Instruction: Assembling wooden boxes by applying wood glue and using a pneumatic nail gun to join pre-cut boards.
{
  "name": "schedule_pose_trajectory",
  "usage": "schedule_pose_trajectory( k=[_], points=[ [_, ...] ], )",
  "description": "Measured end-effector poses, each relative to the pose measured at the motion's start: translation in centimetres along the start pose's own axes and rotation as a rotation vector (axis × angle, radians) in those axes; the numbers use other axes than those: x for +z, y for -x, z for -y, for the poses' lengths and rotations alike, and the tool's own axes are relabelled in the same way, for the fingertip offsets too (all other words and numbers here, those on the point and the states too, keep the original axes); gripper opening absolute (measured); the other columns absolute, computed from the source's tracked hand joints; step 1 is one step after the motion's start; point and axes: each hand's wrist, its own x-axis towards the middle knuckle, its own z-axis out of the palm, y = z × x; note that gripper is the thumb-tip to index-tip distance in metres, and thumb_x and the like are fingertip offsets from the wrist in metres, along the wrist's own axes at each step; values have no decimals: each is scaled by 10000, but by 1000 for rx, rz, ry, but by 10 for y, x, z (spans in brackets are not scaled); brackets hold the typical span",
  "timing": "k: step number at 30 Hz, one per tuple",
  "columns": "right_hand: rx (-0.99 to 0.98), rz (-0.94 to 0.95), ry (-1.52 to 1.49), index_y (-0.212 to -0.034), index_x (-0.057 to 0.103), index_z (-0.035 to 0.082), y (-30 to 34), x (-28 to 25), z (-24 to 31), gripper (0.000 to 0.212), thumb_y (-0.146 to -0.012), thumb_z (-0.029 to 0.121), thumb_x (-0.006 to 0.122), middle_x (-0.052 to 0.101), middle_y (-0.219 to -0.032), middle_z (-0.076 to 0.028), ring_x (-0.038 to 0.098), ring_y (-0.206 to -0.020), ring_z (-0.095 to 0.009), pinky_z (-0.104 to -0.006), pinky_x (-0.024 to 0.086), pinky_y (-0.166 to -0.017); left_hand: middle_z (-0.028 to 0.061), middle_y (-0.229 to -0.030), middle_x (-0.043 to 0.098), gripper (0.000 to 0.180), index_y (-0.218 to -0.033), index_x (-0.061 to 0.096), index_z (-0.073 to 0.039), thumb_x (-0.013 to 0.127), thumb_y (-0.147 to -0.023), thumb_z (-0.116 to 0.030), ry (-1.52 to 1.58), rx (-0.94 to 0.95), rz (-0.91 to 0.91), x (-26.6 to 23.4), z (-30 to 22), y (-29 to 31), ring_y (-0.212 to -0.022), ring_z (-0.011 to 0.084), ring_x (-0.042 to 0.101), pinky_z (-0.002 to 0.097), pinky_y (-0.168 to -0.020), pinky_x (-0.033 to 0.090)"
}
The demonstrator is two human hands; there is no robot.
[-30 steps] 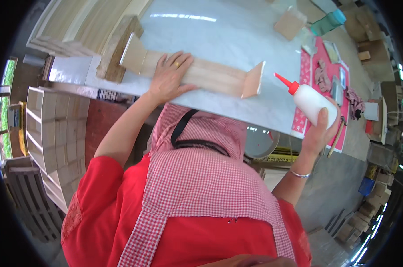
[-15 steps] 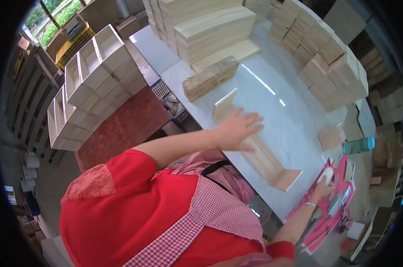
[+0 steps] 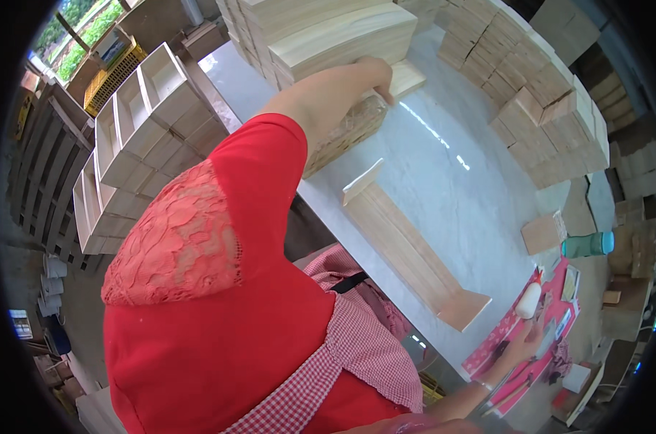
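On the pale tabletop lies a long wooden board [image 3: 407, 246] with a short board standing at each end. My left hand [image 3: 375, 74] reaches across to the far side, between a rough-faced tan block [image 3: 353, 130] and the tall stack of pale boards [image 3: 342, 40]. Its fingers bend downward, partly hidden, and whether they grip a board does not show. At the right, my right hand [image 3: 525, 343] is over a pink cloth [image 3: 487, 347], fingers stretched out, just below a white squeeze bottle [image 3: 528, 300] with a red tip. The bottle appears apart from the fingers.
Stacked wooden pieces [image 3: 552, 130] stand at the far right. Compartmented wooden boxes [image 3: 150, 108] are piled at the left. Near the table's right end are a small wood block [image 3: 541, 235] and a teal bottle [image 3: 588, 244]. A yellow crate [image 3: 114, 76] sits at the back left.
My left hand has moved from above the long board to the far stack. My right hand has let go of the white bottle and drawn back slightly nearer.
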Motion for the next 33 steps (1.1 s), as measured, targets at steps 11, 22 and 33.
schedule_pose_trajectory(
  k=[11, 22, 33],
  points=[
    [41, 38, 68, -1201, 567, -44, 27, -15, 17, 336, -962, 176, 657, 647, -1119, -140, 631, -982, -209, -324, 504, -851, 201, -959, 728, 349, -940, 759, -13, 724, -776, -319, -169, -30, 213, -18, -16, -15, -884, 338, 705, 425, -751, 561],
    [-121, 144, -158, -1030, 617, -50, 22, 4, 95, 249, -1017, 192, 560, 653, -889, -89, 608, -836, -151, -286, 501, -776, 104, -1126, 701, 321, -1210, 666, -17, 568, -941, -163, 548, 368, -154, -115, -15, 84, -1044, 195, 626, 345, -921, 476],
    [-242, 140, -331, -871, 616, -4, 27, 17, 176, 217, -1017, 145, 557, 550, -660, -11, 471, -548, -58, -235, 406, -507, 133, -1131, 690, 323, -1234, 645, -40, 537, -952, -155, 505, 859, -95, -109, -134, 154, -999, 251, 634, 348, -881, 482]
  ],
)
